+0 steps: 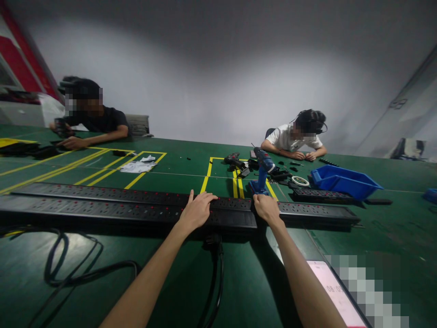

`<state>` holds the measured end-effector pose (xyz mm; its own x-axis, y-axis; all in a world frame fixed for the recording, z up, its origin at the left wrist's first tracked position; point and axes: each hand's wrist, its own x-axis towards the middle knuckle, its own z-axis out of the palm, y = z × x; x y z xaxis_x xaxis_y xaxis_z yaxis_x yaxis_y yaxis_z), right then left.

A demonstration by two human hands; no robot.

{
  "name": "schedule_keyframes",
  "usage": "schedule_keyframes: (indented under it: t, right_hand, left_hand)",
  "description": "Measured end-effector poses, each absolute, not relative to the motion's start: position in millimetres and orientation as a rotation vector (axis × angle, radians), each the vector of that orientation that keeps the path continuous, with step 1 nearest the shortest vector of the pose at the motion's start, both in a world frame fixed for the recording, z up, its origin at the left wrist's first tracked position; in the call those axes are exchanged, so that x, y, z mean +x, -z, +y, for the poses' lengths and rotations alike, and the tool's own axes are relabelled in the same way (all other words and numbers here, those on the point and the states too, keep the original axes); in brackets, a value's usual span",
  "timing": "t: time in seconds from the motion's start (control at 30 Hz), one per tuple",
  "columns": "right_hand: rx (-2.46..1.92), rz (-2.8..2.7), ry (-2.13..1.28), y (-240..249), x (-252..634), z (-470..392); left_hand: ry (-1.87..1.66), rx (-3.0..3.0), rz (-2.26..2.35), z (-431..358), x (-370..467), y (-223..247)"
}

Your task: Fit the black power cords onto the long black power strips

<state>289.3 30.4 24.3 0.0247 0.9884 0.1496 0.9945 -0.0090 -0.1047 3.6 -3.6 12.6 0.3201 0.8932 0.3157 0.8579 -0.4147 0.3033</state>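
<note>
Two long black power strips lie side by side across the green table; the nearer power strip [136, 212] ends left of my right hand, and the farther power strip [317, 213] runs on to the right. My left hand [198, 209] rests on top of them, its fingers stretched out and the thumb apart. My right hand [266, 207] is closed at the farther strip, just in front of the base of a blue cordless drill [262, 171]. The drill stands upright with its bit pointing up and left. What the right fingers hold, if anything, is hidden.
A black plug with its cable [220, 273] hangs below the nearer strip. Looped cable [54, 259] lies left, a lit phone [336, 291] at lower right. A blue bin [344, 182], tape roll [300, 181] and small parts sit beyond. Two people sit across the table.
</note>
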Motion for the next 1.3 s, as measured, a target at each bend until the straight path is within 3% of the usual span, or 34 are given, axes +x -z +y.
schedule_keyframes:
  t: [0.73,0.97,1.13,1.3]
  right_hand:
    - [-2.011,-2.183,-0.048,-36.5,269.4,22.0]
    - [-1.923,-2.105,0.005,-71.7,239.8,0.2]
    - [-1.834,-2.509,-0.363,-92.3,188.3,-50.1]
    - [-1.766,-2.696,-0.329,-71.7,150.7,-82.1]
  left_hand:
    - [-0.710,2.404,1.764,-5.1,5.5,-13.2]
    - [-0.732,2.381,1.759,-7.0,5.3,-16.5]
    - [-0.729,2.374,1.748,-7.2,4.6,-17.9]
    - [-0.719,2.368,1.756,-6.4,3.4,-16.4]
